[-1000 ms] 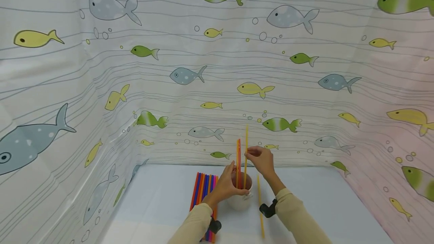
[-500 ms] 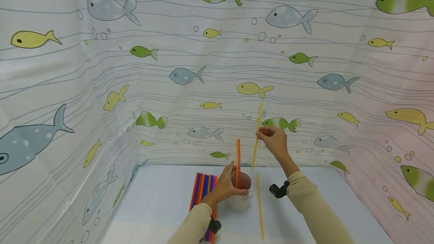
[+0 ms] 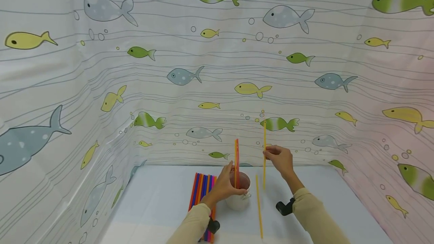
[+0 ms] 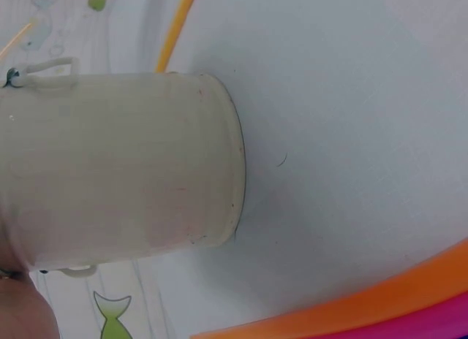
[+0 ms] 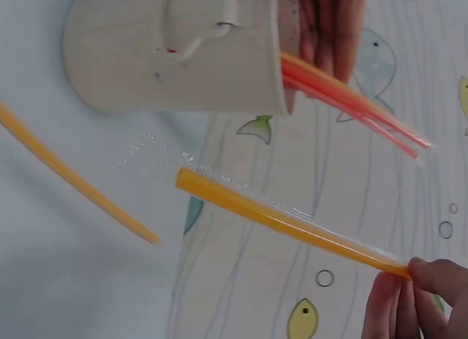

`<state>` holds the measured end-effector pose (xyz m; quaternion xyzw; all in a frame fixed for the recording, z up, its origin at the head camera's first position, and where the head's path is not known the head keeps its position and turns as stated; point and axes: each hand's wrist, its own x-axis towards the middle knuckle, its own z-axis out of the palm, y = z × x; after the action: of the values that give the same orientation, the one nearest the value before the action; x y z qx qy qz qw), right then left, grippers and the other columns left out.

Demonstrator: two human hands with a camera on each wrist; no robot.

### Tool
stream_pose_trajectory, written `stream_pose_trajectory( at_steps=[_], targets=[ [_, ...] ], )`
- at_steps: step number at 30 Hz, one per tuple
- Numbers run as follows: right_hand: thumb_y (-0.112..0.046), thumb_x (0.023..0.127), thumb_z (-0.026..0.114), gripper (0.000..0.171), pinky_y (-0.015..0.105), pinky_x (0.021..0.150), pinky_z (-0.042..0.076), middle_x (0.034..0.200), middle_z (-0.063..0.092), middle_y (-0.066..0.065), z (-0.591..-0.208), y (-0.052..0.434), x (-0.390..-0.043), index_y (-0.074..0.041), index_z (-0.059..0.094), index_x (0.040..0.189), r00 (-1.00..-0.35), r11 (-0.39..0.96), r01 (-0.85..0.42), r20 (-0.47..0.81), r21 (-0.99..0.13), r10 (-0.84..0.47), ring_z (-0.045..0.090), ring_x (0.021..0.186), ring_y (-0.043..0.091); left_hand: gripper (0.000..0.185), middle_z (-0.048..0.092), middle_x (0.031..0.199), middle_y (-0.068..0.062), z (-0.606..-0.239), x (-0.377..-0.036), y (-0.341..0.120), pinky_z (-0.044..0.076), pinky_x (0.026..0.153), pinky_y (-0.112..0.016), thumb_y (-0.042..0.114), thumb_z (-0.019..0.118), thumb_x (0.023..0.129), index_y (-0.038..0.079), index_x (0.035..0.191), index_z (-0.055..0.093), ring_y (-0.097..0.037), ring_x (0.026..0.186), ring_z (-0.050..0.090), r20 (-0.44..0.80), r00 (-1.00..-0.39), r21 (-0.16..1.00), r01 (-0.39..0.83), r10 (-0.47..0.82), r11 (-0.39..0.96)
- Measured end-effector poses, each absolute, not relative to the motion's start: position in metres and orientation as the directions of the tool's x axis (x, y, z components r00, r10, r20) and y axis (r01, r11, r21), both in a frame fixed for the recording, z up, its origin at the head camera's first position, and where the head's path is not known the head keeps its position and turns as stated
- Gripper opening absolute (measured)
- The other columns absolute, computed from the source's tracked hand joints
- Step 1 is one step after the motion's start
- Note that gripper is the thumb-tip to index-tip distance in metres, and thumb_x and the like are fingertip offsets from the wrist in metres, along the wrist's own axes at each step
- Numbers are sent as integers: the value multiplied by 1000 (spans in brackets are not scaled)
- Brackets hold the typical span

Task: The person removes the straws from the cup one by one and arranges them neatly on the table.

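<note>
My left hand (image 3: 223, 186) grips a whitish container (image 3: 238, 201) near its rim; small handles show on its sides in the left wrist view. Orange and red straws (image 3: 237, 157) stick up out of it, leaning slightly. To the right, my right hand (image 3: 280, 158) pinches a yellow-orange straw (image 5: 285, 221) between thumb and fingers. That straw stands nearly upright in the head view, apart from the container, with a thin clear wrapper (image 5: 252, 191) along it. Another yellow straw (image 3: 259, 208) lies on the table between container and right arm.
A row of red, blue, orange and pink straws (image 3: 202, 187) lies left of the container, partly under the left forearm. The pale table (image 3: 152, 199) ends at a fish-printed curtain (image 3: 190, 97) on the back and sides. Black wrist cameras (image 3: 285, 206) sit at both sleeves.
My right hand has carried the yellow straw up out of the container and to the right, then lowered it beside the container. The left hand keeps its grip.
</note>
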<state>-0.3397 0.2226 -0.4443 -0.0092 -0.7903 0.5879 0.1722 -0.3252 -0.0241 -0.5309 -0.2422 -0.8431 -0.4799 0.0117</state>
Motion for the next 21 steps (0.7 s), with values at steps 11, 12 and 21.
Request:
stream_pose_trajectory(
  at_steps=[11,12,21],
  targets=[
    [-10,84,75,24,35,71,59,91,73,13,-510,225,-328,3,72,104,-956,334,-71,160,-940,246,71,76,22,117,42,141,-7,-530,-324,-23,39,105,-53,41,88,68,8,155,17,-27,128,44,258,-882,787,429,396,443],
    [-10,84,76,24,34,70,59,90,73,13,-515,225,-327,3,72,104,-957,333,-65,154,-941,247,71,75,23,118,42,141,-7,-529,-324,-23,38,106,-52,42,88,68,9,156,16,-26,129,44,258,-881,784,431,397,447],
    [-7,82,77,21,42,71,59,85,73,13,-547,223,-318,5,73,99,-959,315,-16,103,-949,262,72,71,22,118,40,143,-10,-529,-324,-23,38,106,-53,45,88,68,8,155,17,-29,129,44,270,-877,779,442,398,445]
  ],
)
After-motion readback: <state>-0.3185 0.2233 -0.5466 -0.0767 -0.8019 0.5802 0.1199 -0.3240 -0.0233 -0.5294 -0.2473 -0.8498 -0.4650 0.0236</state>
